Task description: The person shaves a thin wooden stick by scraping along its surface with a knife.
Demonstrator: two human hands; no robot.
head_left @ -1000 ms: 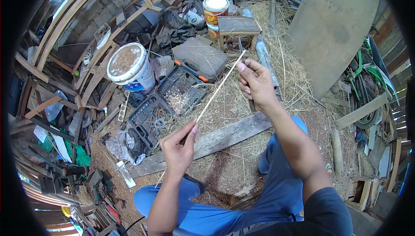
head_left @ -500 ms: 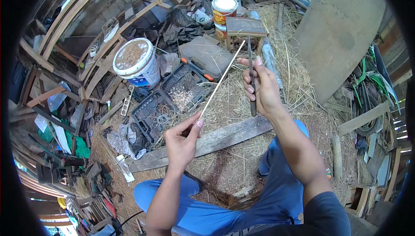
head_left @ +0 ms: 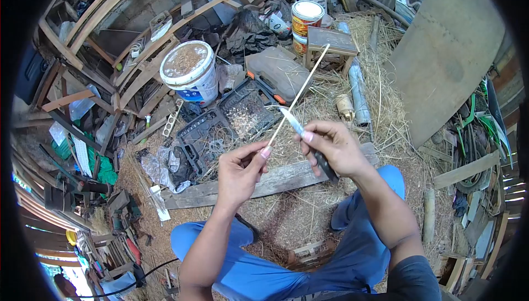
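My left hand pinches the lower end of a thin pale wooden stick, which slants up and to the right. My right hand is wrapped around the black handle of a knife. The knife's bright blade points up and left, and its tip lies at the stick's middle; a thin pale sliver shows beside it. Beyond the hands lies an open black tool case with wood shavings in it. A weathered plank rests on the ground beneath my hands, in front of my knees.
A white bucket topped with sawdust stands at the back left. Behind the closed case lid are a small wooden stool and stacked paint buckets. Straw covers the ground, and a large board leans at the right.
The knife has swung from nearly upright, apart from the stick, to a leftward slant with its blade at the stick. My right hand has lowered, and the camera view has shifted slightly.
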